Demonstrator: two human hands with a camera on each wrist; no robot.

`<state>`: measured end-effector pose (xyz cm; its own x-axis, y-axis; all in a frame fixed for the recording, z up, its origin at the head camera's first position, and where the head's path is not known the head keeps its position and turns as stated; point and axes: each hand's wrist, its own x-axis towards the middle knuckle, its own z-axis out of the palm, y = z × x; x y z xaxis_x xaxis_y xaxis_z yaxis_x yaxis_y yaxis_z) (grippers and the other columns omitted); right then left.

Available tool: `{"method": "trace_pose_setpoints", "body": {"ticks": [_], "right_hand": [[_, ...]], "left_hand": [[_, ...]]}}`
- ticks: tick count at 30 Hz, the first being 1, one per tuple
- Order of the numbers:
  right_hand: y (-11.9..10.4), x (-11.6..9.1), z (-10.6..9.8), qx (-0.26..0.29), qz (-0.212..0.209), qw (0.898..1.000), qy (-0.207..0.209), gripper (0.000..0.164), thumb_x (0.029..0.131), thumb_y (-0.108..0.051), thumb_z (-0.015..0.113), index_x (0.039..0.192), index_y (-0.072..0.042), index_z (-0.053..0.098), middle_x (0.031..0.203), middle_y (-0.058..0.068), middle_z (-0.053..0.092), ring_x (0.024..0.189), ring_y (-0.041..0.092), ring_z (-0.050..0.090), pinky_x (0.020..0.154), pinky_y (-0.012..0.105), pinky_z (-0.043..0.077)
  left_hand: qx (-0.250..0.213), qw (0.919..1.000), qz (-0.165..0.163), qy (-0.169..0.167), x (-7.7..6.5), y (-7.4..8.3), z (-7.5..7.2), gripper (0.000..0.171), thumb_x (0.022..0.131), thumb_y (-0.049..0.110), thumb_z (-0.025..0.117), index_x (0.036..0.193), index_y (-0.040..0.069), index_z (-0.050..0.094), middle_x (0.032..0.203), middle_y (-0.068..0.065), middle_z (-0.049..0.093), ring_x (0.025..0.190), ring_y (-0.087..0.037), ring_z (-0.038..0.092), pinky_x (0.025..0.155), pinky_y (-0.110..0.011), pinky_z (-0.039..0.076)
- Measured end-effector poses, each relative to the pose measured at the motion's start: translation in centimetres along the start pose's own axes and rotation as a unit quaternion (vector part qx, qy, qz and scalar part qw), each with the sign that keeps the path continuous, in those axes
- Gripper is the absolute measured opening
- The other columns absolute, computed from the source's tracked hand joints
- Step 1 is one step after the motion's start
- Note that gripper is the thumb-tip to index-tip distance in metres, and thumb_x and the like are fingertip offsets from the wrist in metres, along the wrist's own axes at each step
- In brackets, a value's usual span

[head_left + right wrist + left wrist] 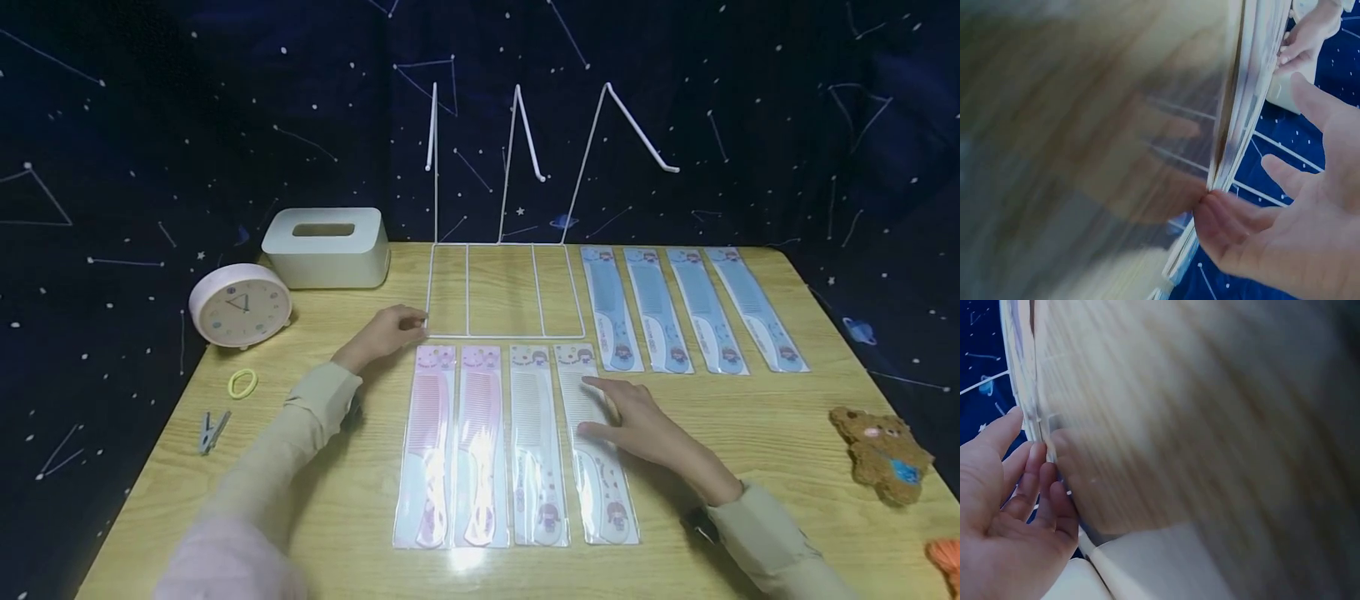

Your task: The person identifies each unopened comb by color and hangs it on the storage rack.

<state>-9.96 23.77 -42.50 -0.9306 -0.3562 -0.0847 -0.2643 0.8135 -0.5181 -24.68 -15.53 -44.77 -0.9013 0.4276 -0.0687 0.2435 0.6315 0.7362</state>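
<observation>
A white wire display rack (505, 337) with three tall bent hooks stands at the back middle of the table. My left hand (384, 335) is at its front left corner, fingers loosely bent; in the left wrist view that hand (1019, 494) has its thumb apart from the fingers. Two pink packaged combs (427, 433) (480, 433) and two white ones (534, 442) (581, 408) lie in a row before the rack. Over the rightmost white comb is my right hand (645, 425), thumb and index finger spread with nothing between them; whether it touches the pack cannot be told.
Several blue packaged combs (649, 312) lie at the back right. On the left are a tissue box (326, 258), a round clock (242, 312), a yellow hair tie (242, 384) and a grey clip (213, 432). A brown bear toy (873, 450) and orange yarn (947, 560) lie right.
</observation>
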Motion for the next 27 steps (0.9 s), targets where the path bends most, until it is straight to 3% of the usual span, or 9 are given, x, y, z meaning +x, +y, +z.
{"method": "trace_pose_setpoints", "body": {"ticks": [7,10,15,19,23,27], "right_hand": [[-0.3,0.1,0.2,-0.055,0.004,0.998,-0.010,0.074,0.074,-0.051,0.075,0.134,-0.013,0.054,0.138,0.037,0.035,0.107,0.043,0.042,0.081,0.062,0.042],[-0.6,0.3,0.1,-0.041,0.007,0.999,-0.019,0.073,0.074,-0.045,0.077,0.134,-0.011,0.054,0.139,0.038,0.032,0.112,0.050,0.039,0.081,0.065,0.042],[-1.1,0.6,-0.1,0.007,0.047,0.998,-0.036,0.075,0.073,-0.035,0.080,0.135,-0.005,0.051,0.140,0.041,0.026,0.124,0.061,0.026,0.091,0.073,0.033],[-1.2,0.8,-0.1,0.030,0.071,0.996,-0.035,0.077,0.070,-0.029,0.083,0.134,0.000,0.050,0.136,0.039,0.029,0.122,0.058,0.033,0.094,0.068,0.034],[-1.0,0.7,0.1,0.050,0.077,0.995,-0.029,0.079,0.068,-0.027,0.084,0.134,0.000,0.050,0.127,0.033,0.040,0.108,0.047,0.048,0.090,0.062,0.043],[-0.8,0.5,0.3,0.078,0.069,0.994,-0.030,0.073,0.073,-0.022,0.081,0.135,-0.003,0.050,0.130,0.028,0.047,0.114,0.046,0.048,0.094,0.060,0.041]], "left_hand": [[-0.002,1.0000,0.000,0.001,0.4,0.0,0.1,0.042,0.091,0.015,0.063,0.127,-0.005,0.054,0.109,-0.017,0.060,0.104,-0.030,0.054,0.097,-0.042,0.044],[-0.015,0.9999,-0.006,0.003,0.3,-0.1,0.0,0.042,0.091,0.015,0.063,0.127,-0.005,0.054,0.108,-0.016,0.059,0.102,-0.028,0.053,0.096,-0.042,0.044],[-0.037,0.9991,-0.016,0.013,0.3,-0.5,0.0,0.041,0.091,0.015,0.064,0.126,-0.004,0.056,0.106,-0.015,0.059,0.100,-0.027,0.052,0.094,-0.040,0.044],[-0.048,0.9983,-0.026,0.017,0.3,-0.6,0.3,0.041,0.090,0.016,0.065,0.126,-0.003,0.056,0.107,-0.015,0.059,0.100,-0.027,0.053,0.094,-0.040,0.044],[-0.047,0.9983,-0.031,0.014,0.4,-0.6,0.4,0.043,0.090,0.016,0.065,0.127,-0.003,0.055,0.109,-0.016,0.059,0.102,-0.028,0.053,0.094,-0.040,0.044],[-0.042,0.9985,-0.034,0.013,0.4,-0.6,0.4,0.044,0.090,0.016,0.066,0.128,-0.002,0.055,0.109,-0.016,0.059,0.102,-0.028,0.053,0.095,-0.040,0.044]]}}
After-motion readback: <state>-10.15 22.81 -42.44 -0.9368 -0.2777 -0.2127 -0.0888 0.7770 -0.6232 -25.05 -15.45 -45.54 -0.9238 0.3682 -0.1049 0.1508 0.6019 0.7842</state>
